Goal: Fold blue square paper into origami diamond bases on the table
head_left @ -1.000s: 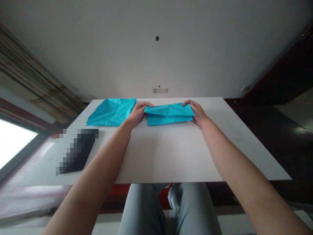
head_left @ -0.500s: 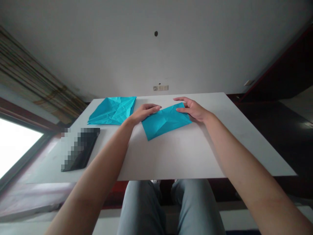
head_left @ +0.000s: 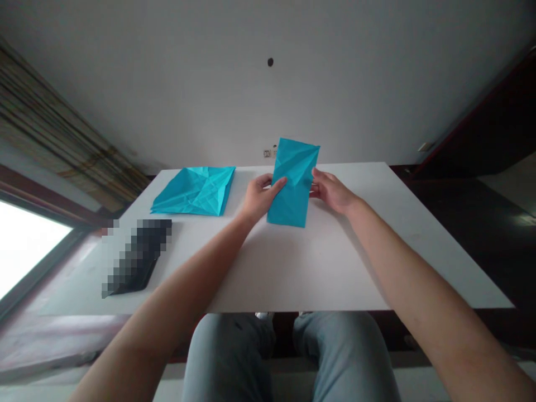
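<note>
Below the white tabletop (head_left: 293, 273) show jeans-clad legs (head_left: 226, 357). On the tabletop's left, a dark object (head_left: 142, 262) is blurred into blocks. Over its middle, the left hand (head_left: 260, 196) pinches a folded blue paper (head_left: 295, 192); the right hand (head_left: 333, 191) has fingers at that paper's edge, gripping or not I can't tell. A creased blue sheet (head_left: 195, 191) lies on the tabletop's far left. Beyond, sockets (head_left: 267, 153) on the wall (head_left: 188, 84) are partly covered by the folded paper.

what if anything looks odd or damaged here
Nothing looks spilled. The blue paper lying on the table is wrinkled with crisscross creases; the folded paper in the left hand is creased too. The dark object at the left is partly hidden by pixelation, and a dark round spot marks the wall, hole or stain unclear.
</note>
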Demonstrator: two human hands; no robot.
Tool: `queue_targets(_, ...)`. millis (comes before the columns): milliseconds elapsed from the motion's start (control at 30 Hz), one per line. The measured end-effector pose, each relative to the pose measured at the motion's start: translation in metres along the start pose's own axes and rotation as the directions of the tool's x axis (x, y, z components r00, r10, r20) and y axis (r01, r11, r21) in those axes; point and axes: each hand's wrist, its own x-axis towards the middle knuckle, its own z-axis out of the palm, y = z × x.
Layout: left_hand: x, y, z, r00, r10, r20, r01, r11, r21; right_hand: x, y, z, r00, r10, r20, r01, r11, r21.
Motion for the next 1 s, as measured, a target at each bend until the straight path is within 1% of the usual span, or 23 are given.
queue_targets(33,-0.002,-0.001,0.004,1.0,0.028,-0.013,-0.027,1.0,0.01,-0.002,0.002,0.007,0.998,0.02,0.063,-0.02,1.0,0.0)
queue_targets(67,-0.003,-0.001,0.006,0.998,0.054,-0.026,-0.053,0.998,0.03,-0.004,0.005,0.014,0.995,0.029,0.092,-0.031,0.999,0.013)
queue_targets(100,-0.004,-0.001,0.007,0.996,0.079,-0.038,-0.076,0.996,0.055,-0.005,0.008,0.019,0.995,0.024,0.093,-0.027,0.999,0.025)
queue_targets(167,-0.004,0.0,0.006,0.991,0.12,-0.057,-0.114,0.988,0.108,-0.004,0.014,0.024,0.998,0.011,0.059,-0.014,0.999,0.047)
queue_targets(267,0.001,0.001,0.0,0.987,0.149,-0.055,-0.14,0.981,0.136,0.001,0.02,0.018,1.0,-0.01,-0.018,0.01,0.999,0.03)
queue_targets(333,0.006,-0.001,-0.004,0.99,0.134,-0.037,-0.129,0.985,0.113,0.003,0.022,0.01,0.998,-0.019,-0.052,0.02,1.0,0.02)
queue_targets(433,0.01,-0.008,-0.008,0.996,0.083,-0.013,-0.082,0.996,0.041,0.004,0.023,0.003,0.999,-0.006,-0.043,0.007,1.0,0.024)
queue_targets(500,0.011,-0.013,-0.009,0.999,0.032,0.034,-0.032,0.999,-0.026,0.004,0.024,0.001,0.999,0.006,-0.034,-0.005,1.0,0.026)
queue_targets(600,0.01,-0.018,-0.01,0.991,-0.028,0.134,0.044,0.992,-0.118,0.004,0.024,0.001,0.999,0.012,-0.047,-0.011,1.0,0.029)
queue_targets(667,0.011,-0.02,-0.011,0.987,-0.038,0.156,0.06,0.989,-0.137,0.004,0.023,0.0,0.999,0.019,-0.041,-0.017,0.999,0.046)
queue_targets(767,0.013,-0.021,-0.013,0.992,-0.039,0.12,0.053,0.991,-0.123,0.006,0.024,-0.001,1.0,0.014,-0.023,-0.012,0.995,0.097)
queue_targets(867,0.016,-0.023,-0.014,0.997,-0.041,0.059,0.047,0.992,-0.115,0.007,0.027,-0.003,0.997,-0.029,-0.069,0.036,0.993,0.11)
queue_targets(933,0.016,-0.025,-0.014,0.999,-0.027,0.026,0.03,0.993,-0.117,0.007,0.029,-0.004,0.99,-0.064,-0.127,0.073,0.995,0.073)
queue_targets(1000,0.015,-0.024,-0.014,1.0,0.011,0.001,-0.01,0.993,-0.12,0.007,0.029,-0.005,0.979,-0.111,-0.173,0.111,0.994,-0.01)
